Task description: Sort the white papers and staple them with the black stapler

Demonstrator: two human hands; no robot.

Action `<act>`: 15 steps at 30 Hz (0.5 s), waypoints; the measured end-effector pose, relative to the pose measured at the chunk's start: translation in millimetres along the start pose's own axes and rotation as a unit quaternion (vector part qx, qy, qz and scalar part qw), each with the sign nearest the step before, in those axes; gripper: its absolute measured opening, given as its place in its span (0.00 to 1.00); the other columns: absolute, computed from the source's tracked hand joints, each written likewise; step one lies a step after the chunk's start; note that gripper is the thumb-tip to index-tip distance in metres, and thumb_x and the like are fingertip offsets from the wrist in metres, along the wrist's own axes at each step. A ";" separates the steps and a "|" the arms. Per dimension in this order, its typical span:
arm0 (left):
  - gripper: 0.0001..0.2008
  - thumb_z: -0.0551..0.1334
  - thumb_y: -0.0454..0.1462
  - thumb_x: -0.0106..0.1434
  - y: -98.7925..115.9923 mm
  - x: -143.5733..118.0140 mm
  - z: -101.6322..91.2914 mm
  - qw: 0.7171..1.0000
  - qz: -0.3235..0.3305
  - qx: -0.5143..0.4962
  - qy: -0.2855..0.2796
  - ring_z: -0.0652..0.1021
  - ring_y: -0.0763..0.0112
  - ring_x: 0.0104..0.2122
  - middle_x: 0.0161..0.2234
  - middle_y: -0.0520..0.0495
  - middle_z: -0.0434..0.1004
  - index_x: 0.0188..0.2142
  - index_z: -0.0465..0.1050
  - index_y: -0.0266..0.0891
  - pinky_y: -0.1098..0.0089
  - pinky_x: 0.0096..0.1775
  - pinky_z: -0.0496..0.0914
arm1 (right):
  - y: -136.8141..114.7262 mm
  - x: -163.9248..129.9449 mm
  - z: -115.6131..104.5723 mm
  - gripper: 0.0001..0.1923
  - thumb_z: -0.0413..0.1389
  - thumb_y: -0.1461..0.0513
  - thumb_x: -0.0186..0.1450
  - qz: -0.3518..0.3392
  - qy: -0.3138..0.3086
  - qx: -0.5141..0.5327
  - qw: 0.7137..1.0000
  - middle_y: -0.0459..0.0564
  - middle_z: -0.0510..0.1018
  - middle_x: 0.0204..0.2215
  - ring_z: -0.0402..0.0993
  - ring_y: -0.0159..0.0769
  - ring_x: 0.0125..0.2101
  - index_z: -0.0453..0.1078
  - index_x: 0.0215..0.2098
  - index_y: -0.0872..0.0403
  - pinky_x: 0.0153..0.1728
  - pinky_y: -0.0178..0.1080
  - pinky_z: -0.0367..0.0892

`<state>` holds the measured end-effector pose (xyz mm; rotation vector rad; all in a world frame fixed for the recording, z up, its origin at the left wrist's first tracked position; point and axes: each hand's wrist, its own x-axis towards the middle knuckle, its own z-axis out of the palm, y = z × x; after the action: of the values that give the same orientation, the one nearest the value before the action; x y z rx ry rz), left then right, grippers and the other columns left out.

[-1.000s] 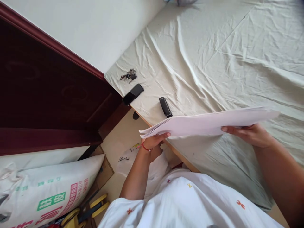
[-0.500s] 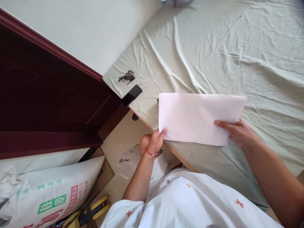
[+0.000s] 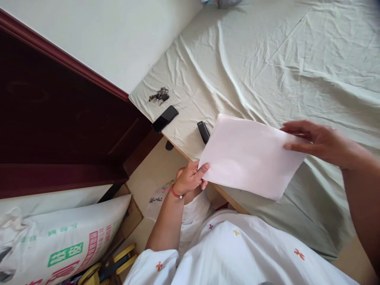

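A sheaf of white paper (image 3: 249, 156) is held tilted above the near edge of a wrinkled pale cloth (image 3: 297, 79), its near left corner reaching out past the wooden edge (image 3: 233, 202) of the covered surface. That corner is pinched by the left hand (image 3: 191, 176), with the thumb laid flat on the top sheet and the other fingers curled beneath; a red bracelet (image 3: 177, 194) is worn on that wrist. At the far right side of the sheaf, the thumb of the right hand (image 3: 320, 144) is laid over the paper, while the fingers are stretched out along the far edge, well parted from the thumb; whether the paper is gripped there cannot be told. A black stapler (image 3: 203, 132) is partly covered by the left side of the sheaf. Farther left, a dark smartphone (image 3: 165, 118) is laid at the border of the cloth, and just beyond it a bunch of keys (image 3: 159, 95) is seen. The left of the scene is taken up by dark red panelling (image 3: 59, 103), with a printed white sack (image 3: 74, 233) placed on the near side.
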<state>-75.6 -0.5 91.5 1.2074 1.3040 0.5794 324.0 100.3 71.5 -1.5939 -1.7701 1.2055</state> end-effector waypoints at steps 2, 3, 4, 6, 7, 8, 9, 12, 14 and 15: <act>0.28 0.59 0.59 0.69 7.7 -1.6 -2.3 0.999 -0.011 0.011 -0.038 0.69 0.78 0.12 0.13 0.56 0.64 0.26 0.66 0.39 0.77 0.16 0.56 | -21.4 6.3 -9.2 0.28 0.68 0.46 0.61 -0.044 -0.101 -0.101 0.989 0.52 0.82 0.54 0.79 0.49 0.52 0.77 0.58 0.41 0.52 0.46 0.72; 0.28 0.59 0.59 0.70 11.8 -2.1 -3.1 0.998 -0.014 0.012 -0.059 0.69 0.78 0.13 0.14 0.55 0.65 0.26 0.65 0.38 0.77 0.16 0.56 | -33.3 8.6 -11.1 0.28 0.67 0.46 0.61 -0.052 -0.135 -0.134 0.980 0.50 0.83 0.52 0.80 0.49 0.50 0.77 0.58 0.40 0.49 0.46 0.73; 0.28 0.59 0.58 0.71 15.6 -2.1 -3.7 0.997 -0.016 0.010 -0.078 0.69 0.79 0.13 0.14 0.55 0.65 0.26 0.65 0.38 0.77 0.17 0.56 | -44.7 10.4 -11.2 0.28 0.67 0.45 0.61 -0.045 -0.173 -0.135 0.975 0.49 0.84 0.50 0.82 0.48 0.45 0.77 0.58 0.41 0.42 0.44 0.74; 0.28 0.58 0.57 0.72 20.9 0.0 -5.0 0.994 -0.016 0.003 -0.110 0.68 0.79 0.13 0.15 0.54 0.66 0.25 0.65 0.38 0.77 0.17 0.55 | -63.3 13.0 -6.8 0.26 0.67 0.44 0.61 0.016 -0.266 -0.085 0.960 0.50 0.86 0.42 0.83 0.46 0.36 0.79 0.52 0.46 0.30 0.39 0.73; 0.28 0.59 0.57 0.72 21.8 2.3 -5.7 0.993 -0.015 -0.003 -0.118 0.68 0.79 0.13 0.15 0.54 0.66 0.25 0.65 0.38 0.77 0.17 0.55 | -69.6 13.8 -3.0 0.24 0.67 0.43 0.60 0.049 -0.297 -0.056 0.952 0.51 0.86 0.37 0.82 0.45 0.32 0.81 0.45 0.50 0.26 0.38 0.71; 0.27 0.60 0.56 0.71 21.1 5.3 -6.3 0.993 -0.012 -0.014 -0.116 0.67 0.79 0.13 0.15 0.54 0.66 0.26 0.65 0.38 0.76 0.17 0.55 | -73.4 14.3 1.2 0.23 0.68 0.44 0.59 0.078 -0.317 -0.027 0.945 0.51 0.85 0.33 0.82 0.44 0.29 0.80 0.38 0.53 0.24 0.36 0.69; 0.26 0.62 0.57 0.69 18.8 8.9 -6.6 0.995 -0.006 -0.034 -0.094 0.66 0.80 0.13 0.16 0.55 0.65 0.27 0.66 0.38 0.76 0.17 0.54 | -74.9 14.5 5.5 0.23 0.69 0.44 0.59 0.098 -0.323 0.001 0.941 0.52 0.84 0.29 0.81 0.43 0.27 0.79 0.33 0.55 0.22 0.35 0.68; 0.26 0.71 0.58 0.60 3.3 20.0 -2.3 0.987 0.029 -0.142 0.069 0.61 0.83 0.14 0.20 0.57 0.67 0.35 0.72 0.37 0.76 0.17 0.54 | -68.8 12.6 17.7 0.25 0.71 0.43 0.57 0.144 -0.271 0.121 0.944 0.52 0.84 0.26 0.81 0.42 0.25 0.79 0.28 0.57 0.22 0.35 0.71; 0.29 0.73 0.58 0.56 -9.7 25.3 8.3 0.965 0.051 -0.206 0.152 0.65 0.83 0.18 0.27 0.54 0.75 0.43 0.74 0.38 0.77 0.20 0.57 | -59.9 9.5 26.0 0.25 0.73 0.43 0.54 0.179 -0.199 0.210 0.940 0.53 0.85 0.28 0.82 0.42 0.26 0.79 0.28 0.57 0.24 0.37 0.76; 0.30 0.74 0.58 0.56 -15.5 27.2 16.3 0.959 0.053 -0.227 0.159 0.68 0.82 0.22 0.32 0.51 0.78 0.46 0.75 0.38 0.77 0.23 0.61 | -55.3 7.5 30.8 0.26 0.74 0.43 0.53 0.191 -0.167 0.243 0.936 0.53 0.85 0.29 0.82 0.42 0.26 0.80 0.29 0.57 0.25 0.38 0.77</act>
<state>-58.3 12.7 63.8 0.8249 1.2805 1.1208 267.3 101.7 100.7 -1.5250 -1.2084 2.0163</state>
